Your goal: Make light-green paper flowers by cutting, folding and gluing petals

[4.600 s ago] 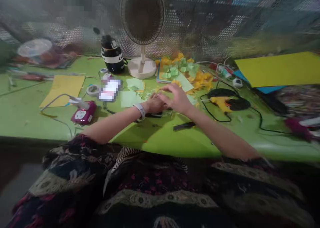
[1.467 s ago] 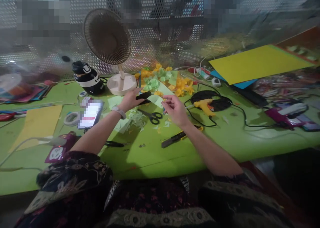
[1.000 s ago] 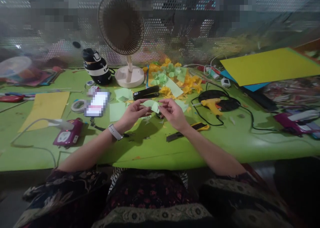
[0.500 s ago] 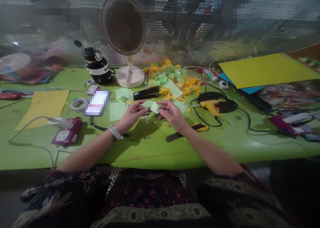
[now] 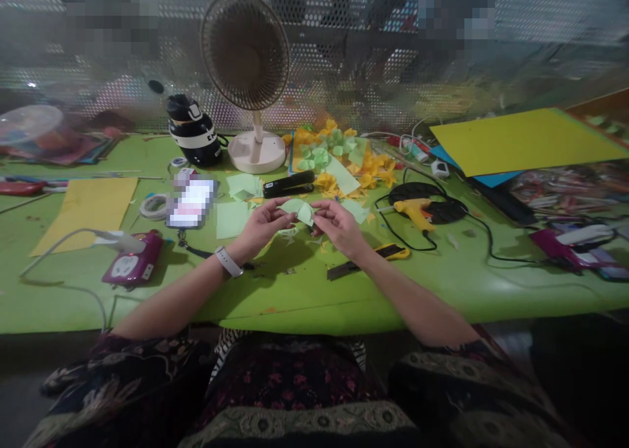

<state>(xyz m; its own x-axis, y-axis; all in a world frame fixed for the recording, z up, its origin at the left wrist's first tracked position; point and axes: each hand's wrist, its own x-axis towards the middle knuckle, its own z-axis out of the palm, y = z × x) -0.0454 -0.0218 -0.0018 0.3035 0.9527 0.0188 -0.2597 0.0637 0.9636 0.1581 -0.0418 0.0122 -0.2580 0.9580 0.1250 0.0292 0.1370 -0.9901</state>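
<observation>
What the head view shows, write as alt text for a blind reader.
A person's left hand and right hand hold pale green paper over a green table. Beyond are a black stapler, yellow paper shapes and a fan.

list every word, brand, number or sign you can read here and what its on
"E": on the white band of the black bottle; the letters after it are unclear.
Black stapler: small label, too small to read.
Phone: screen blurred, unreadable.
</observation>
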